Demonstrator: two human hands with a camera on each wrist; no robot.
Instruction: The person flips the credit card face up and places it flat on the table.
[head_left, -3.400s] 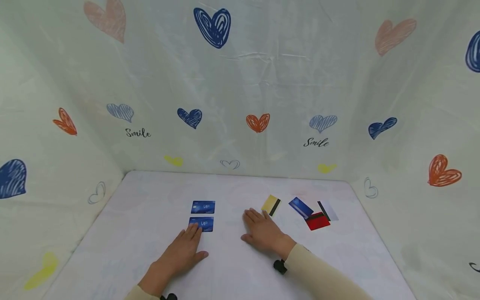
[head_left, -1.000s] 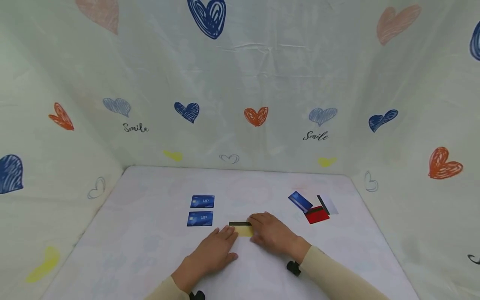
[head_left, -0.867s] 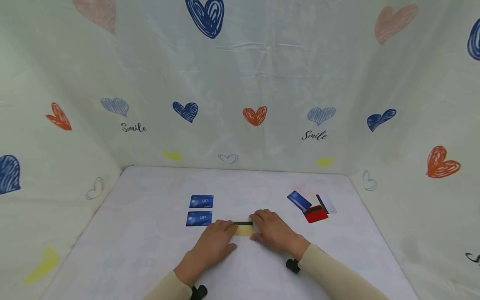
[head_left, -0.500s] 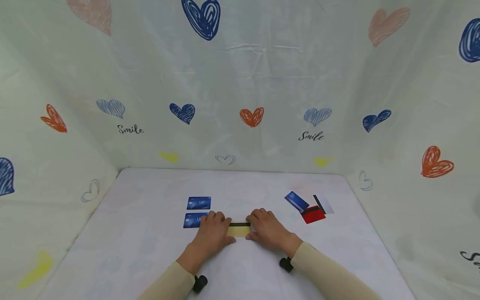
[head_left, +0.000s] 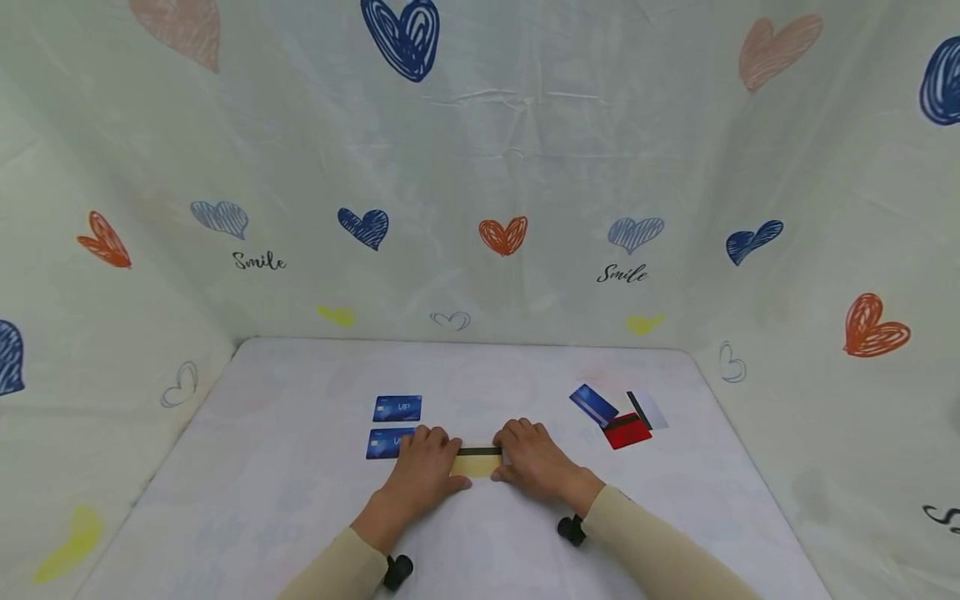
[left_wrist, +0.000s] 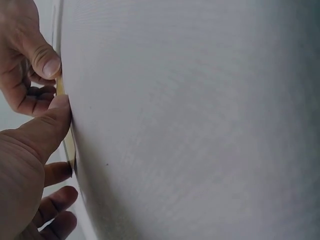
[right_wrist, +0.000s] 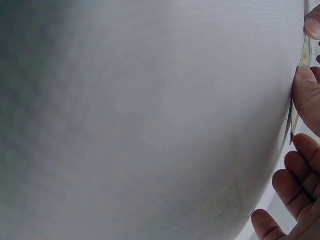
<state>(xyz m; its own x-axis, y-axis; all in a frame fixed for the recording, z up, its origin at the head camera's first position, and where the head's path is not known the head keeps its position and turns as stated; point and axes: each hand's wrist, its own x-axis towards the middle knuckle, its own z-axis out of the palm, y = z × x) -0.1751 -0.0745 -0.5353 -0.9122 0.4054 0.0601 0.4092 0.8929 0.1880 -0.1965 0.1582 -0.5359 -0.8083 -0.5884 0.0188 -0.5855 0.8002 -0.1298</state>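
Observation:
A yellow card (head_left: 477, 465) with a black stripe along its far edge lies level between my hands at the table's middle. My left hand (head_left: 422, 468) pinches its left end, thumb on the near edge and fingertips on the far one. At the right end, my right hand (head_left: 538, 460) pinches it the same way. In the left wrist view, the left thumb (left_wrist: 60, 102) presses the card's near edge. The right wrist view has the right thumb (right_wrist: 305, 75) on that edge too. Fingers cover both ends of the card.
Two blue VIP cards, an upper one (head_left: 397, 408) and a lower one (head_left: 384, 444) partly behind the left hand, lie at the left. Right of the hands are a blue card (head_left: 592, 403), a red card (head_left: 628, 432) and a white striped card (head_left: 651, 409), overlapping. A heart-print curtain surrounds the table.
The yellow card has come from the right side to the middle and turned level. My left hand left the lower VIP card and now grips the yellow card along with the right.

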